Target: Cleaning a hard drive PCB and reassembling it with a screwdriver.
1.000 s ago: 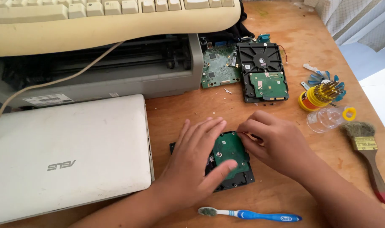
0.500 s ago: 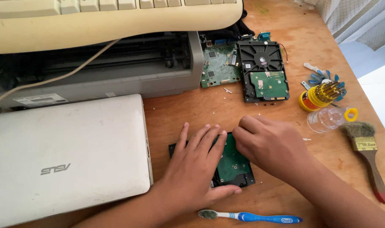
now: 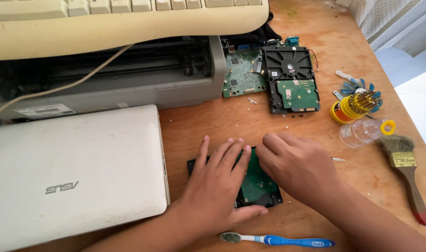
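My left hand (image 3: 217,179) lies flat, palm down, fingers spread and pointing away from me and a bit right, pressing the left half of the hard drive (image 3: 257,179); thumb hooks under its near edge. Not a closed grasp, an open-palm hold. My right hand (image 3: 294,168) comes in from the lower right, forearm slanting across the table (image 3: 203,121), fingers curled down onto the drive's upper right edge. Knuckles hide the tips, so I cannot tell if it pinches anything.

The drive sits on the wood near the front edge, just right of the white laptop (image 3: 73,172), green circuit board face up. Mostly covered; its long axis seems to run left-right, slightly skewed, though I cannot be sure.

Near my wrists: a blue toothbrush (image 3: 278,240), bristles to the left. Farther back lie a second open drive (image 3: 291,79) and a loose green board (image 3: 243,72) beside the grey printer (image 3: 129,79). Right side: yellow bit holder (image 3: 355,106), clear bottle (image 3: 365,132), paintbrush (image 3: 407,175).
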